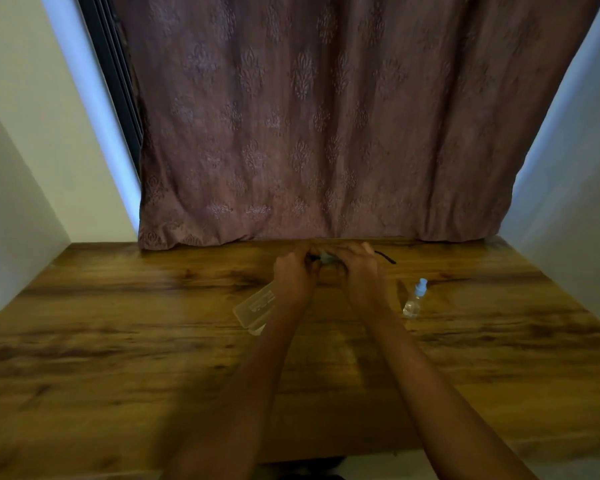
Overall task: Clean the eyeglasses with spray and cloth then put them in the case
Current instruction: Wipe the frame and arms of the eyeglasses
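Two bare hands point(297, 271) point(361, 268), one dark-framed pair of eyeglasses point(387, 257), one small grey cloth point(326, 258), one clear plastic spray bottle with blue nozzle point(414, 299), one translucent rectangular plastic case point(255, 308), one brown wood-grain surface point(118, 341), one mauve patterned curtain point(309, 116)

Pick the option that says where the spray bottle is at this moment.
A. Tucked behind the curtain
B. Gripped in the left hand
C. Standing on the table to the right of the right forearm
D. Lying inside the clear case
C: the spray bottle stands by itself on the wooden table, untouched, to the right of the right forearm, while the left hand and right hand work together on the eyeglasses farther back.
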